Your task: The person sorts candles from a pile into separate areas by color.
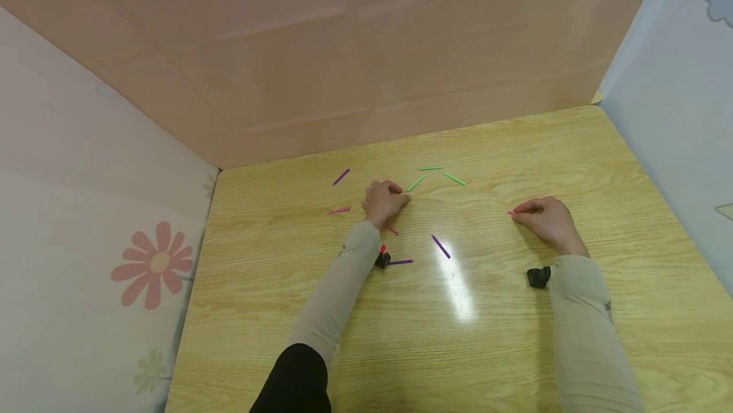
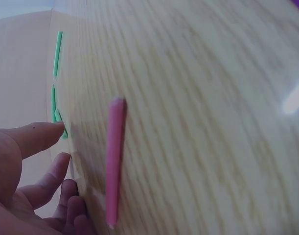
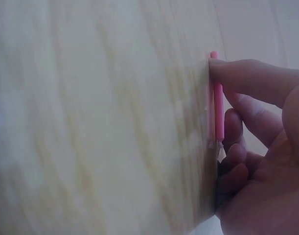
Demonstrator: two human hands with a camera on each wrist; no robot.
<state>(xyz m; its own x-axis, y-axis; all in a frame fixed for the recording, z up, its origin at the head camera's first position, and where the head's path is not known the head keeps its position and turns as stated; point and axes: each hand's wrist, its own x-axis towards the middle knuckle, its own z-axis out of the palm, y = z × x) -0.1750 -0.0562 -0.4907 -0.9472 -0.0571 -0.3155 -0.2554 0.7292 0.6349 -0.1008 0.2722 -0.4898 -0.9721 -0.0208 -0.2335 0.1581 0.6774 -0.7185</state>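
My right hand (image 1: 546,221) pinches a thin pink stick (image 3: 218,112) between thumb and finger at the table surface. That stick has a small pale tip, rather like a birthday candle. My left hand (image 1: 383,202) is low over the middle of the table, thumb and fingers apart, with nothing visible between them. Its thumb is near a green stick (image 1: 416,183); two more green sticks, one upper (image 1: 431,168) and one slanting (image 1: 455,179), lie beyond. Another pink stick (image 2: 115,161) lies by the left wrist, partly hidden by the arm in the head view.
Purple sticks lie at the back (image 1: 340,177), centre (image 1: 441,246) and near the left wrist camera (image 1: 382,260). A pink stick (image 1: 339,210) rests left of my left hand. A red piece (image 1: 383,248) shows beside the left sleeve. Panels surround the wooden table (image 1: 258,311).
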